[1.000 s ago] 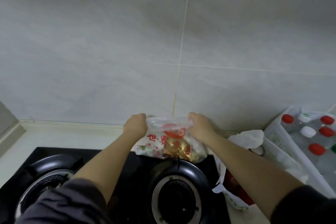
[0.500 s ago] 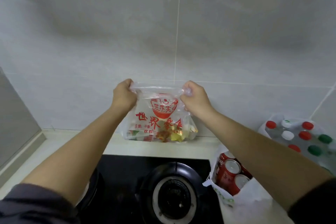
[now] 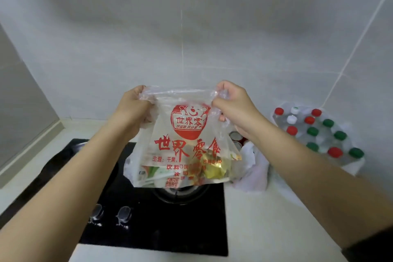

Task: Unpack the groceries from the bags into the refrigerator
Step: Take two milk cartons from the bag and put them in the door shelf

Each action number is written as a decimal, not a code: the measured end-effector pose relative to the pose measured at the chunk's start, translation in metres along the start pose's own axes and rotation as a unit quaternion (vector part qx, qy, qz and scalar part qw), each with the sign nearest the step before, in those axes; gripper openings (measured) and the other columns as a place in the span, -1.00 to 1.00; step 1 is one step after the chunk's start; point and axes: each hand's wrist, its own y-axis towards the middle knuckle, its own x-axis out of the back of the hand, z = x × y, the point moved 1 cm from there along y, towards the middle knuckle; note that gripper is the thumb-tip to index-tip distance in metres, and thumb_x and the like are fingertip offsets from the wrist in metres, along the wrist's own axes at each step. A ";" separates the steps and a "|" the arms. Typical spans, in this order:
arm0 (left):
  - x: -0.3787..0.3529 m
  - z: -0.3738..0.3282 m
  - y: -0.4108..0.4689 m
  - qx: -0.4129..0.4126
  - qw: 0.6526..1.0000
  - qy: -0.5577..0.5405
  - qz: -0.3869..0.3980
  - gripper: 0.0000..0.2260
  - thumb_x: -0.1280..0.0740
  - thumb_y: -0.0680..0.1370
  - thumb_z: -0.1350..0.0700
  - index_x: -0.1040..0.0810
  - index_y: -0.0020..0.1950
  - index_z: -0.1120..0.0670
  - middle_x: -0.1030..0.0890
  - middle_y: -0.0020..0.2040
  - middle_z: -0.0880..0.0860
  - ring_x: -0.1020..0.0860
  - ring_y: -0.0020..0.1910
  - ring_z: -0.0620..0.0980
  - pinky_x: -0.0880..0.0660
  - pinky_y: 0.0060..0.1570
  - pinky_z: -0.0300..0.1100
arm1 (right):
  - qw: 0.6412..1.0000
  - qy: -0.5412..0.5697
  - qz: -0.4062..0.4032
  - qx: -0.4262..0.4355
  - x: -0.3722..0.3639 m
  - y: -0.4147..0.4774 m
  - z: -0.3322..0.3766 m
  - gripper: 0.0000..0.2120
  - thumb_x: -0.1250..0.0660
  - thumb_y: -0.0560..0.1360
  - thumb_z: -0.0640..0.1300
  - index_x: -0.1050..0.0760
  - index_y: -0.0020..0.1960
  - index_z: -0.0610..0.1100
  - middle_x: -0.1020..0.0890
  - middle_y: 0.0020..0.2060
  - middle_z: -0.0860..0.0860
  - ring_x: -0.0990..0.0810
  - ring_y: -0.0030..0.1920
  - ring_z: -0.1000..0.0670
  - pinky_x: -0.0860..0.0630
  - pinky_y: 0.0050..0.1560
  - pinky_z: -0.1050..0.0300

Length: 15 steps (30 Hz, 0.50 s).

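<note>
So, you're holding the clear plastic bag (image 3: 187, 140) with the red print up over the back half of the black hob (image 3: 148, 229). Your left hand (image 3: 133, 110) has its fingers curled round the bag's top left corner, and your right hand (image 3: 231, 104) pinches the top right corner, so the mouth is pulled taut between your two fists. The bag hangs flat-on to you, and its bottom edge sits right over the hob's right burner (image 3: 180, 192). I can't tell if it's actually touching the burner or just hanging above it.

Inside, everything has slumped to the bottom: a crinkly gold wrapper (image 3: 212, 169) on the right, a green and white packet (image 3: 153, 171) on the left, and some smaller bits under the red lettering that are too blurry to make out.

Just right of the hob there's a white plastic bag (image 3: 253, 166) slumped on the counter (image 3: 265, 219), with a couple of can tops (image 3: 235, 135) peeking out behind your right wrist. Further right of the hob, back near the wall, sits a wrapped pack of bottles (image 3: 314, 132) with red, green and white caps. Two knobs (image 3: 97, 214) sit along the hob's front left.
</note>
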 end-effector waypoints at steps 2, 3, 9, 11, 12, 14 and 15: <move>-0.018 0.010 -0.035 0.023 0.999 0.015 0.029 -0.71 -0.11 0.54 0.39 -0.49 -0.17 0.06 -0.45 -0.45 0.02 -0.34 -0.53 -0.06 -0.20 -0.47 -0.28 | 1.000 -0.009 0.015 -0.024 0.020 -0.030 -0.019 -0.83 -0.27 0.45 -0.35 -0.44 -0.13 -0.09 -0.51 -0.14 -0.15 -0.45 -0.31 -0.08 -0.35 -0.47 0.16; -0.028 0.015 -0.051 0.030 0.998 0.021 0.048 -0.74 -0.14 0.56 0.37 -0.50 -0.17 0.07 -0.48 -0.44 0.01 -0.38 -0.54 -0.08 -0.24 -0.51 -0.30 | 0.999 -0.012 0.020 -0.034 0.031 -0.046 -0.028 -0.84 -0.28 0.46 -0.35 -0.45 -0.12 -0.10 -0.51 -0.16 -0.14 -0.44 -0.31 -0.07 -0.35 -0.48 0.17; -0.108 0.054 -0.115 0.061 0.989 0.060 0.118 -0.89 -0.24 0.60 0.24 -0.51 -0.11 0.15 -0.58 -0.34 0.00 -0.50 -0.46 -0.13 -0.39 -0.52 -0.33 | 0.994 -0.053 0.038 -0.089 0.106 -0.125 -0.089 -0.88 -0.26 0.49 -0.38 -0.48 -0.07 -0.20 -0.55 -0.13 -0.22 -0.46 -0.31 -0.06 -0.37 -0.50 0.24; -0.138 0.067 -0.123 0.078 0.987 0.055 0.129 -0.92 -0.28 0.59 0.19 -0.51 -0.08 0.16 -0.59 -0.27 0.03 -0.52 -0.40 -0.08 -0.45 -0.44 -0.28 | 0.992 -0.064 0.033 -0.108 0.131 -0.141 -0.108 -0.91 -0.28 0.49 -0.37 -0.48 -0.02 -0.25 -0.56 -0.10 -0.25 -0.48 -0.29 -0.07 -0.39 -0.48 0.23; -0.152 0.074 -0.125 0.083 0.986 0.052 0.135 -0.92 -0.30 0.59 0.18 -0.53 -0.08 0.16 -0.62 -0.24 0.04 -0.55 -0.35 -0.04 -0.49 -0.38 -0.23 | 0.990 -0.068 0.030 -0.117 0.142 -0.147 -0.115 -0.92 -0.28 0.50 -0.36 -0.49 -0.03 -0.24 -0.56 -0.12 -0.23 -0.48 -0.29 -0.07 -0.40 -0.47 0.23; -0.179 0.085 -0.127 0.090 0.983 0.058 0.150 -0.92 -0.31 0.57 0.20 -0.59 0.02 0.11 -0.68 -0.12 0.06 -0.64 -0.19 0.02 -0.59 -0.21 -0.11 | 0.988 -0.080 0.024 -0.133 0.163 -0.158 -0.129 -0.91 -0.28 0.50 -0.35 -0.50 -0.06 -0.20 -0.58 -0.13 -0.19 -0.49 -0.27 -0.08 -0.42 -0.44 0.23; -0.191 0.093 -0.125 0.098 0.981 0.066 0.157 -0.86 -0.30 0.57 0.22 -0.59 0.09 0.08 -0.68 -0.06 0.08 -0.66 -0.12 0.04 -0.61 -0.14 -0.09 | 0.986 -0.085 0.020 -0.141 0.173 -0.162 -0.136 -0.91 -0.28 0.49 -0.35 -0.50 -0.06 -0.19 -0.58 -0.12 -0.20 -0.50 -0.26 -0.08 -0.42 -0.43 0.22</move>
